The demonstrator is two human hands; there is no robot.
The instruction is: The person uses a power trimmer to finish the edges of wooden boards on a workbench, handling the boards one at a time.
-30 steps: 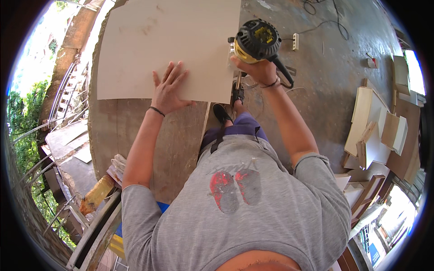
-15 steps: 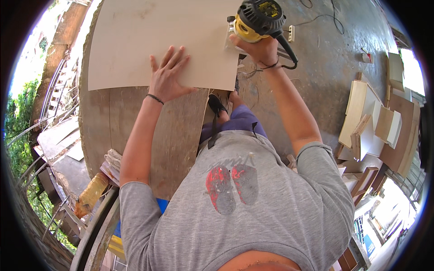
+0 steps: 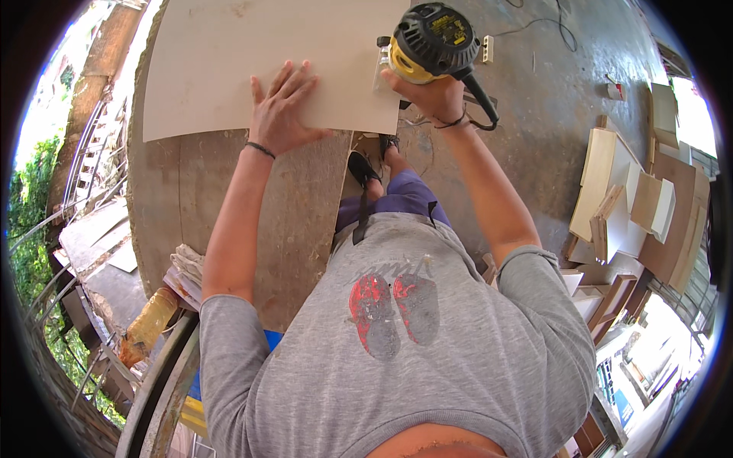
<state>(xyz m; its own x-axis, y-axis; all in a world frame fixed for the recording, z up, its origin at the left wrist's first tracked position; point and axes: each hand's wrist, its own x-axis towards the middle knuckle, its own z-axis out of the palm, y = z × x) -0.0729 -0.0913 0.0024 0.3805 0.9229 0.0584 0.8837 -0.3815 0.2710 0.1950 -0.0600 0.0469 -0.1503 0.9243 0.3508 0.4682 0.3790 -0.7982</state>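
- Head view: pwr tool (image 3: pixel 435 38), black/yellow, at R edge of pale panel (image 3: pixel 206 76); looks heavy, rigid, top-heavy; best held low on yellow body, clear of cord (image 3: pixel 479 103)
- R hand (image 3: pixel 435 98) curled round its lower body, fingers mostly hidden
- L hand (image 3: pixel 282 114) open, fingers spread on panel's near edge, grips nothing
- Panel on worktable (image 3: pixel 221 206), prob stiff, smooth, a bit slippery; press flat w/ spread fingers
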